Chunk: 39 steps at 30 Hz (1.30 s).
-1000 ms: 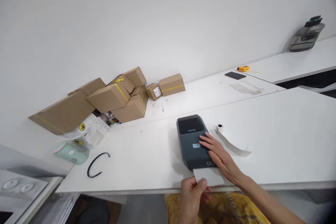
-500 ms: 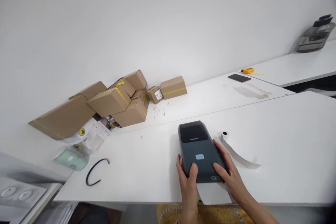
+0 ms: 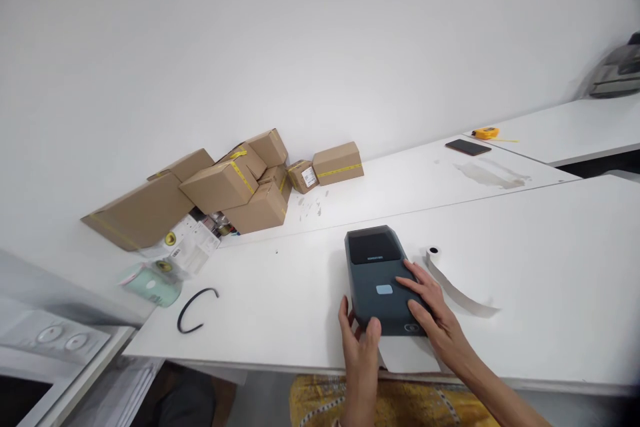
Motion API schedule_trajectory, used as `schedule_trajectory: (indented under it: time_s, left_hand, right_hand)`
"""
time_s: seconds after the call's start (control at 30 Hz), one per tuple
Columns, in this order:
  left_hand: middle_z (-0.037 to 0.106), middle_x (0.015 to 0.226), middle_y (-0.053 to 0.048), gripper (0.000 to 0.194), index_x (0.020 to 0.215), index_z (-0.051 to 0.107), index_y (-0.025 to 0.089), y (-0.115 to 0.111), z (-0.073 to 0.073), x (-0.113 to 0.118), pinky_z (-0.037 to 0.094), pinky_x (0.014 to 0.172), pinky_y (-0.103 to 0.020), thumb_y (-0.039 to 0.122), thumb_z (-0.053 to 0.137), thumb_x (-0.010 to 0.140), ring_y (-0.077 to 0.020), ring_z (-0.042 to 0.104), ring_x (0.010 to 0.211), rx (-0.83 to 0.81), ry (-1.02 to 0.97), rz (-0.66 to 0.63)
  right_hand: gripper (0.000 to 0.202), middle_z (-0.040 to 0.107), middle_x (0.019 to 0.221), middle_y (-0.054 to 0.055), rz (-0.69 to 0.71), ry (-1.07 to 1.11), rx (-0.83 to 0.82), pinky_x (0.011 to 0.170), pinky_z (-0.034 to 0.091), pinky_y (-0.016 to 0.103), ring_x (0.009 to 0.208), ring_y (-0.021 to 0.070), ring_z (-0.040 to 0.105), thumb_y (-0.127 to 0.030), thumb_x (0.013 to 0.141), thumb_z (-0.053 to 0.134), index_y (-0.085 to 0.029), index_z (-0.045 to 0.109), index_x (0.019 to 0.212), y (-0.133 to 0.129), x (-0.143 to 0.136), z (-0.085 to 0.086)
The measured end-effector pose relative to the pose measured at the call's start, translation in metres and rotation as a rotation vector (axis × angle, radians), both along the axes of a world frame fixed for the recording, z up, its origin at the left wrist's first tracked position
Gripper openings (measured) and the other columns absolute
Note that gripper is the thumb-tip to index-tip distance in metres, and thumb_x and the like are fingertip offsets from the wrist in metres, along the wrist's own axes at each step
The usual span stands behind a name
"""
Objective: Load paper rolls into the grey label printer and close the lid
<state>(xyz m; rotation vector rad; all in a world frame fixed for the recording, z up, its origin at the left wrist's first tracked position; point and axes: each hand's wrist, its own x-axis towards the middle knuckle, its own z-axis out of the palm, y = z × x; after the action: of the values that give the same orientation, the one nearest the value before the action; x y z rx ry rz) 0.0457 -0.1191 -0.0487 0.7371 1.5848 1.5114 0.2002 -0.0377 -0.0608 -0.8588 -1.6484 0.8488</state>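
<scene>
Steadying the dark device (image 3: 367,280) on the worktop (image 3: 280,327), with left hand (image 3: 359,357) wrapped round its near left corner, right hand (image 3: 436,309) spread over its right edge, and paper (image 3: 407,355) between both at the near end. For any shift, would need matched pressure from each grip, clear of the paper roll (image 3: 460,295) just right.

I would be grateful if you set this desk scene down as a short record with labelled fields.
Left hand: grips the near left corner of the dark device
Right hand: spread over the device's right side
White sheet: sticks out at the device's near end
Paper roll: right of the device, partly unrolled
Farther back: cardboard boxes, phone, yellow tape measure
</scene>
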Motion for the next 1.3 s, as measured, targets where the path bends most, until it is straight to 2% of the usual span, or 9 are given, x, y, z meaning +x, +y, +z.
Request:
schedule_trajectory:
  time_s: [0.07, 0.2, 0.33, 0.47, 0.63, 0.73, 0.93, 1.13, 1.3]
  left_hand:
    - [0.063, 0.124, -0.016, 0.087, 0.133, 0.050, 0.017, -0.023, -0.015, 0.007, 0.051, 0.084, -0.030, 0.072, 0.071, 0.068, -0.0247, 0.064, 0.105, -0.052, 0.037, 0.099]
    - [0.067, 0.077, -0.007, 0.070, 0.086, 0.068, 0.015, -0.046, -0.026, 0.024, 0.044, 0.056, -0.025, 0.080, 0.070, 0.061, -0.0162, 0.059, 0.067, -0.086, -0.123, -0.101]
    - [0.066, 0.067, -0.005, 0.065, 0.079, 0.071, 0.011, -0.033, -0.009, 0.032, 0.034, 0.048, -0.021, 0.071, 0.082, 0.055, -0.0111, 0.054, 0.057, -0.112, -0.349, -0.140]
    - [0.063, 0.058, -0.004, 0.064, 0.068, 0.070, 0.010, -0.024, 0.001, 0.032, 0.030, 0.047, -0.021, 0.071, 0.083, 0.051, -0.0087, 0.049, 0.050, -0.067, -0.301, -0.145]
    - [0.060, 0.054, -0.003, 0.068, 0.060, 0.064, 0.014, -0.028, -0.008, 0.034, 0.030, 0.045, -0.023, 0.080, 0.076, 0.050, -0.0090, 0.044, 0.045, -0.112, -0.210, -0.148]
    - [0.052, 0.052, 0.000, 0.065, 0.056, 0.058, 0.018, -0.036, -0.014, 0.028, 0.032, 0.047, -0.024, 0.082, 0.067, 0.060, -0.0093, 0.040, 0.046, -0.083, -0.122, -0.125]
    - [0.058, 0.072, -0.002, 0.053, 0.077, 0.063, 0.020, -0.041, -0.003, -0.002, 0.043, 0.060, -0.025, 0.073, 0.054, 0.082, -0.0145, 0.050, 0.064, 0.097, 0.091, 0.093]
    - [0.066, 0.121, -0.010, 0.050, 0.113, 0.066, 0.020, -0.008, 0.020, -0.016, 0.047, 0.096, -0.031, 0.062, 0.056, 0.087, -0.0238, 0.060, 0.113, 0.125, 0.143, 0.151]
    - [0.045, 0.156, -0.005, 0.057, 0.141, 0.052, 0.024, 0.009, 0.031, -0.012, 0.035, 0.116, -0.030, 0.056, 0.049, 0.094, -0.0224, 0.036, 0.146, 0.097, 0.024, 0.049]
  right_hand:
    - [0.032, 0.037, 0.159, 0.002, 0.005, -0.016, 0.075, 0.119, 0.026, 0.061, 0.149, 0.0319, 0.024, -0.039, 0.100, 0.045, -0.036, 0.061, 0.128, 0.001, 0.002, 0.001]
    - [0.034, 0.040, 0.157, 0.002, -0.027, -0.001, 0.113, 0.117, 0.025, 0.062, 0.146, 0.0308, 0.030, -0.039, 0.103, 0.038, -0.036, 0.063, 0.126, 0.002, 0.000, -0.001]
    - [0.034, 0.044, 0.154, 0.001, -0.069, -0.021, 0.130, 0.117, 0.025, 0.062, 0.144, 0.0298, 0.034, -0.039, 0.103, 0.037, -0.036, 0.063, 0.125, 0.002, -0.003, -0.002]
    - [0.033, 0.046, 0.153, 0.000, -0.103, -0.069, 0.156, 0.116, 0.027, 0.059, 0.142, 0.0289, 0.037, -0.038, 0.103, 0.038, -0.035, 0.065, 0.123, 0.002, -0.003, -0.001]
    - [0.033, 0.048, 0.151, 0.002, -0.162, -0.153, 0.216, 0.113, 0.030, 0.059, 0.143, 0.0295, 0.036, -0.037, 0.103, 0.037, -0.033, 0.066, 0.118, -0.001, -0.004, 0.007]
    - [0.033, 0.046, 0.153, 0.002, -0.161, -0.302, 0.323, 0.111, 0.030, 0.058, 0.145, 0.0319, 0.031, -0.036, 0.102, 0.038, -0.033, 0.066, 0.118, -0.004, -0.006, 0.014]
    - [0.031, 0.053, 0.148, 0.001, -0.233, -0.512, 0.496, 0.114, 0.022, 0.058, 0.145, 0.0301, 0.033, -0.029, 0.100, 0.042, -0.035, 0.066, 0.119, -0.003, -0.007, 0.023]
    - [0.025, 0.061, 0.141, -0.001, -0.254, -0.554, 0.540, 0.117, 0.015, 0.060, 0.144, 0.0310, 0.037, -0.031, 0.098, 0.049, -0.035, 0.067, 0.115, -0.001, -0.008, 0.027]
    - [0.039, 0.040, 0.159, 0.000, -0.163, -0.325, 0.257, 0.108, 0.039, 0.054, 0.146, 0.0307, 0.035, -0.041, 0.101, 0.038, -0.038, 0.051, 0.138, -0.010, 0.003, 0.009]
